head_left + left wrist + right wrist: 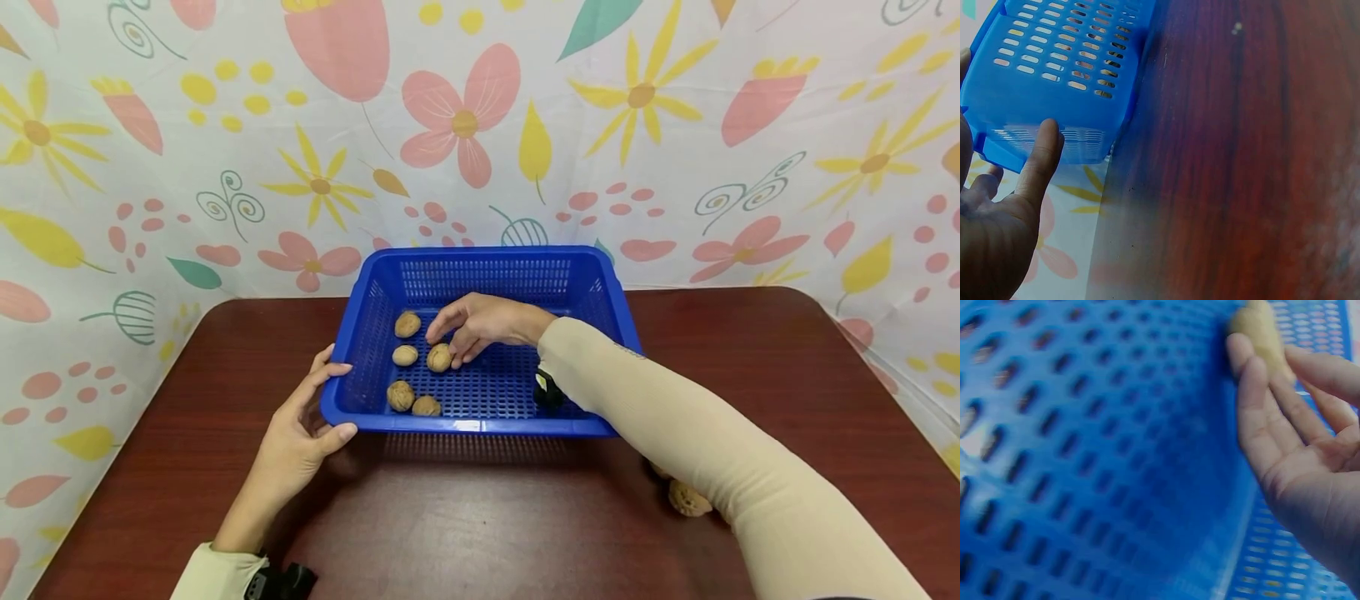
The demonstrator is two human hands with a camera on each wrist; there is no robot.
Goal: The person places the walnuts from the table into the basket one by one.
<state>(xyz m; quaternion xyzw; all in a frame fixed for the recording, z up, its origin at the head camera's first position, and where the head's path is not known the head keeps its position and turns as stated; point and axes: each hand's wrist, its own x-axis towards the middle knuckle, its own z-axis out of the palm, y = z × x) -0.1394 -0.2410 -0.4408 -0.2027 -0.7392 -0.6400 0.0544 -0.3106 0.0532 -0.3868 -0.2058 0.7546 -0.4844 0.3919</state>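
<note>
A blue slotted basket [600, 292] stands on a dark red-brown table [465, 517]. Several walnuts lie in its left half. My right hand [453, 337] reaches into the basket with relaxed fingers, the fingertips touching one walnut [438, 358]. In the right wrist view the straight fingers [1254, 394] lie beside that walnut [1257, 325] over the basket floor [1085, 456]. My left hand [330, 402] cups the basket's front-left corner. In the left wrist view its thumb [1044, 150] presses flat on the basket wall [1054, 56].
Loose walnuts [688, 498] lie on the table at the front right, partly hidden under my right sleeve. A flowered cloth [465, 125] hangs behind and beside the table. The table edge [1107, 206] runs close to the left hand.
</note>
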